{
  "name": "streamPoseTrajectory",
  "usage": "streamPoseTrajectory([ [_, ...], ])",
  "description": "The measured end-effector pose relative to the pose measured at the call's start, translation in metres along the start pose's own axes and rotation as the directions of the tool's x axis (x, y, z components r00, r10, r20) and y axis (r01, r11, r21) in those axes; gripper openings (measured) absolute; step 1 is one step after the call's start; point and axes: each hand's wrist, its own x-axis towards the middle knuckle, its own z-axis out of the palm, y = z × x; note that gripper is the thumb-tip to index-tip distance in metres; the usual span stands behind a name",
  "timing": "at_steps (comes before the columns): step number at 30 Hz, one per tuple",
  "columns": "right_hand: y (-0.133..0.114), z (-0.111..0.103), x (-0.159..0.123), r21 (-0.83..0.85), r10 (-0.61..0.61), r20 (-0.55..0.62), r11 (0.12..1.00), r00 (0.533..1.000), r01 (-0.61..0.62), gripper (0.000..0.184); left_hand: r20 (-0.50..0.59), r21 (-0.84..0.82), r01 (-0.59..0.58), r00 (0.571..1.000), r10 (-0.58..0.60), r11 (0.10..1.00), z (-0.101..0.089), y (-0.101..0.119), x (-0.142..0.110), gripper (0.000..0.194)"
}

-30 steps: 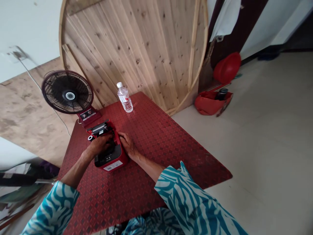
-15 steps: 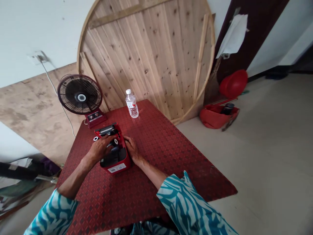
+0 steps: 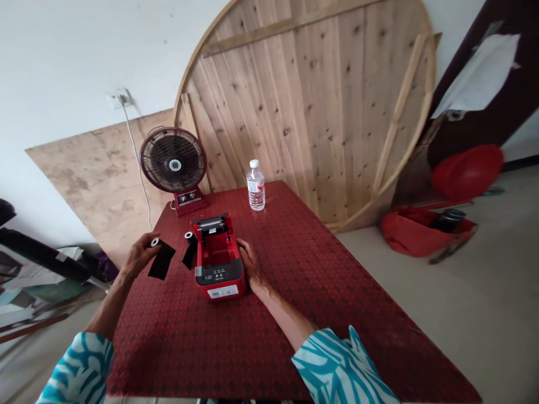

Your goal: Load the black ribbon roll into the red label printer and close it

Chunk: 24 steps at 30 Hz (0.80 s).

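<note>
A red label printer (image 3: 222, 290) with a dark front panel stands on the table, its lid raised and its red inner bay showing. Left of it, my left hand (image 3: 140, 255) is closed on a black ribbon roll (image 3: 162, 262) with a white core, and a loose black length hangs from it. My right hand (image 3: 251, 264) rests against the printer's right side, fingers curved along it and partly hidden. Between my left hand and the printer, a second black ribbon roll (image 3: 190, 249) lies on the table, also with a white core.
The table has a red patterned cover (image 3: 303, 314). At its back stand a fan (image 3: 173, 163) and a water bottle (image 3: 256, 188). Behind leans a round wooden board (image 3: 295, 112). On the floor to the right are a red scoop-like container (image 3: 404, 233) and a red basin (image 3: 471, 171).
My left hand has come out of the printer and moved left with the ribbon roll. The printer's bay now shows. My right hand stays at its side. The view has shifted left.
</note>
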Motion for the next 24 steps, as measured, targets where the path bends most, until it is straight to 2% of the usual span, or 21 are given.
streamPoseTrajectory([
  [4,0.001,-0.003,-0.001,-0.004,0.032,0.004,0.999,0.999,-0.032,0.042,-0.02,0.065,0.004,1.0,-0.002,0.998,0.018,-0.022,0.019,0.037],
  [7,-0.002,-0.004,-0.002,-0.01,0.051,0.003,0.999,0.999,-0.051,0.043,0.009,0.121,-0.007,1.0,0.006,0.993,0.033,-0.036,0.029,0.033],
  [10,-0.005,-0.005,-0.003,-0.019,0.07,-0.004,0.997,0.998,-0.07,0.041,0.064,0.161,-0.028,0.998,0.018,0.986,0.046,-0.048,0.03,0.03],
  [13,-0.008,-0.006,-0.004,-0.031,0.075,-0.002,0.997,0.997,-0.075,0.039,0.098,0.193,-0.043,0.995,0.024,0.98,0.052,-0.055,0.027,0.032],
  [18,-0.009,-0.008,-0.006,-0.034,0.107,0.0,0.994,0.994,-0.107,0.038,0.161,0.2,-0.09,0.985,0.058,0.976,0.046,-0.045,0.03,0.055],
  [20,-0.008,-0.008,-0.006,-0.032,0.114,0.007,0.993,0.993,-0.113,0.039,0.192,0.21,-0.122,0.978,0.081,0.97,0.048,-0.036,0.037,0.053],
  [24,-0.008,-0.009,-0.006,-0.041,0.116,0.017,0.992,0.993,-0.115,0.04,0.26,0.279,-0.157,0.962,0.083,0.947,0.064,-0.022,0.05,0.037],
])
